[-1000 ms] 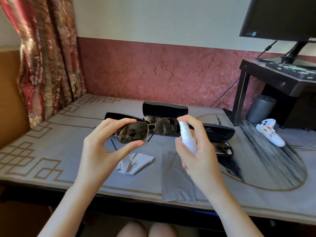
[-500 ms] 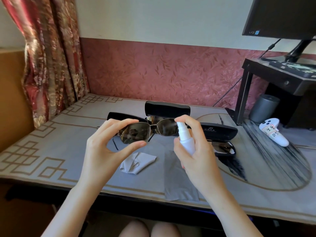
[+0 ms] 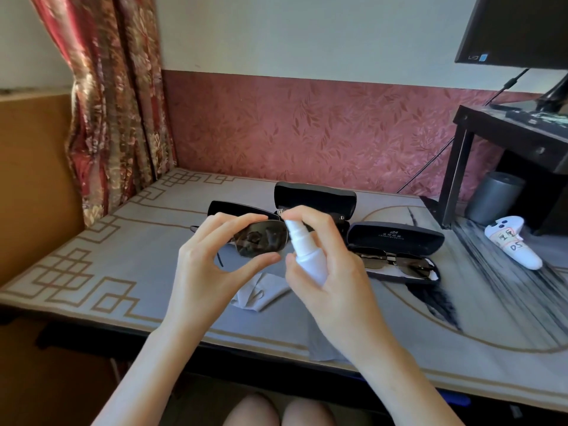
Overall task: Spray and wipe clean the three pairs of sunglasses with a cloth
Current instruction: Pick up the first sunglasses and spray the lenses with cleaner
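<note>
Has brought the spray bottle (image 3: 307, 253) in from the right since a second ago, nozzle now just beside the one lens showing, the other lens gone behind the right hand (image 3: 335, 284). Holds the sunglasses (image 3: 261, 238) up off the desk (image 3: 92, 256) in the left hand (image 3: 209, 269), grip pinching the lens rim, thumb below and fingertips above. Wraps the right grip round the bottle, index finger curled over the pump top.

Reads as the spraying step on the first pair, wiping not yet begun. Calls next for a short press of the pump with the nozzle aimed at the lens, then for setting the bottle down to free that hand for a cloth.

Below the left grip, on the desk, a crumpled cloth (image 3: 261, 295); under the right wrist, a second cloth (image 3: 322, 339) spread flat toward the near edge. Right of the right grip, an open case (image 3: 396, 238) with a second pair (image 3: 396, 262) lying in it. Behind both grips, a back case (image 3: 316, 198) and a left case (image 3: 230, 209), lids up; only a sliver of the third pair (image 3: 340, 218) showing past the right hand. Well apart to the right, a white controller (image 3: 513, 244) with a handwritten label, a grey cylinder (image 3: 491, 198), a black side table (image 3: 498, 130) and a monitor (image 3: 516, 29).

Nothing between nozzle and lens. Likely snags: mist on the pinching fingertips, and thumb smudges near the rim to wipe afterwards.
</note>
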